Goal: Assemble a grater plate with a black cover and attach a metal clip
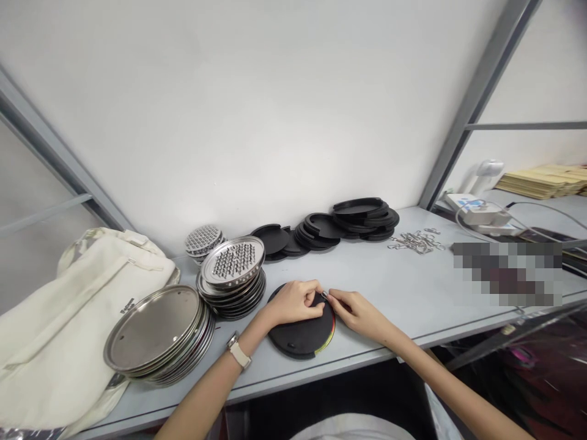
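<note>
A black round disc (300, 333) with a coloured edge lies on the grey table (403, 293) near its front edge. My left hand (296, 302) rests on the disc's top with fingers curled. My right hand (355, 311) pinches a small metal piece (324, 295) at the disc's upper rim, fingertips touching those of the left hand. A watch (238, 351) is on my left wrist.
Stacks of steel lids (158, 333) and perforated steel discs (233, 269) stand to the left, beside a cream cloth bag (68, 318). Black disc stacks (358, 217) line the wall. Loose metal clips (415, 241) lie to the right; a white device (481, 211) and papers sit further right.
</note>
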Motion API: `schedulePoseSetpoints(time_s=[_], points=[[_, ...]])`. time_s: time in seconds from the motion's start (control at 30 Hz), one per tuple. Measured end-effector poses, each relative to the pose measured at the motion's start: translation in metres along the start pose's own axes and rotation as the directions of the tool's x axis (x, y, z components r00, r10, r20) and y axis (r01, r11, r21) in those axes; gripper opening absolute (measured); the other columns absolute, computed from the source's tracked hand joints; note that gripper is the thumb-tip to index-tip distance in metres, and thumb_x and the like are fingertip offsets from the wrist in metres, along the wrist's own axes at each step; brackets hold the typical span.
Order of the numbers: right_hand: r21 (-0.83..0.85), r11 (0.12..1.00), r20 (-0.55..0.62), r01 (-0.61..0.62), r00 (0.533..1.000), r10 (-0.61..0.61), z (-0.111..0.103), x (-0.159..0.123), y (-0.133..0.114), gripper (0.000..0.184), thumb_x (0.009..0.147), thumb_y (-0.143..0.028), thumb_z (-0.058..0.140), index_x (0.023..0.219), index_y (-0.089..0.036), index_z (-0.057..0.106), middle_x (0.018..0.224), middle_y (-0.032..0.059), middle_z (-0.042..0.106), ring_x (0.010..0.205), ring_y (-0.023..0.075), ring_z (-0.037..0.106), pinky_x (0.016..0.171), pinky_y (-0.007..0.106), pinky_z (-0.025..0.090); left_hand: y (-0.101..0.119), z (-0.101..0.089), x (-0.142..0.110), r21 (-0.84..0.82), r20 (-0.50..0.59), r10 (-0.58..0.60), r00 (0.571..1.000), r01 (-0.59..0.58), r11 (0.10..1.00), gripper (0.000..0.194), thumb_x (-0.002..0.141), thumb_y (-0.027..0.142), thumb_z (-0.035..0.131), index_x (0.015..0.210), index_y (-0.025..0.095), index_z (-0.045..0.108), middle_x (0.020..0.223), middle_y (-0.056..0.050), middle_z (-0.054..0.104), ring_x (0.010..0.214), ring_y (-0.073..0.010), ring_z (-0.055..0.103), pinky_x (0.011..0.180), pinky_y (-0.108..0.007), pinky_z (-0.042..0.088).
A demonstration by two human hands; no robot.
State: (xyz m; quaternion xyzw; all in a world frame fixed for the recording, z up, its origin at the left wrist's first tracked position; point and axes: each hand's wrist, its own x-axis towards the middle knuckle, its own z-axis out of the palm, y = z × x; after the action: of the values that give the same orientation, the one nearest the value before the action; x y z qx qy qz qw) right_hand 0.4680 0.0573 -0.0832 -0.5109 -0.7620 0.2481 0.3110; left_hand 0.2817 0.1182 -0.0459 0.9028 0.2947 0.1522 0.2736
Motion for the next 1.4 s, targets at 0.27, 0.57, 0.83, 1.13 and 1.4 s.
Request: schedulePoseSetpoints(time_s=[0.27,0.57,0.83,1.13,1.4], points=[[0.047,0.999,-0.027,-0.018,0.999,0.019,0.0017,0.0003,0.0029,0.032,0.094,-0.034,0.033,0.066,-0.019,0.039,0.056,-0.0056,0.036,0.052,0.0101,0.034,0.052,0.023,0.027,-0.0021,0.0013,0.0,-0.009,-0.01,-0.009,1.0,0.009,1.0,0.01,0.075,0.024,0.056,0.083,0.019,0.055,0.054,0.009,0.044,0.052,-0.0075,0.042,0.056,-0.02,0.032],[0.079,0.996,-0.07,-0.038,0.997,0.044,0.0002,0.0017,0.0026,0.034,0.095,-0.037,0.03,0.065,-0.02,0.033,0.057,-0.0062,0.033,0.053,0.01,0.034,0.053,0.024,0.027,-0.003,0.0009,0.0006,0.003,-0.011,0.002,1.0,-0.002,1.0,0.013,0.076,0.021,0.053,0.087,0.02,0.057,0.055,0.008,0.044,0.051,-0.0077,0.041,0.058,-0.02,0.033],[0.03,0.999,-0.057,-0.026,0.998,0.028,0.0001,0.0005,-0.002,0.035,0.096,-0.039,0.027,0.067,-0.02,0.037,0.058,-0.0048,0.038,0.053,0.0111,0.037,0.054,0.024,0.03,-0.0003,0.0009,-0.0008,0.008,-0.003,0.028,1.0,-0.028,1.0,0.01,0.076,0.02,0.053,0.085,0.02,0.055,0.055,0.008,0.045,0.051,-0.0075,0.042,0.057,-0.019,0.033],[-0.02,1.0,-0.016,0.003,1.0,-0.003,-0.0011,0.0004,-0.0039,0.032,0.096,-0.035,0.03,0.071,-0.02,0.044,0.06,-0.003,0.046,0.054,0.012,0.042,0.055,0.023,0.032,0.0009,-0.0003,-0.002,-0.001,0.003,0.031,1.0,-0.031,1.0,0.01,0.078,0.022,0.053,0.088,0.02,0.053,0.055,0.009,0.045,0.051,-0.0073,0.042,0.056,-0.019,0.031],[-0.013,1.0,-0.007,0.008,1.0,-0.008,-0.0028,-0.0003,-0.0042,0.036,0.096,-0.036,0.029,0.069,-0.019,0.045,0.06,-0.0027,0.046,0.054,0.0117,0.042,0.055,0.024,0.033,0.002,-0.0004,-0.0006,0.023,-0.043,-0.016,0.999,0.017,1.0,0.024,0.077,0.03,0.057,0.099,0.022,0.052,0.055,0.01,0.042,0.051,-0.0085,0.043,0.053,-0.021,0.03]])
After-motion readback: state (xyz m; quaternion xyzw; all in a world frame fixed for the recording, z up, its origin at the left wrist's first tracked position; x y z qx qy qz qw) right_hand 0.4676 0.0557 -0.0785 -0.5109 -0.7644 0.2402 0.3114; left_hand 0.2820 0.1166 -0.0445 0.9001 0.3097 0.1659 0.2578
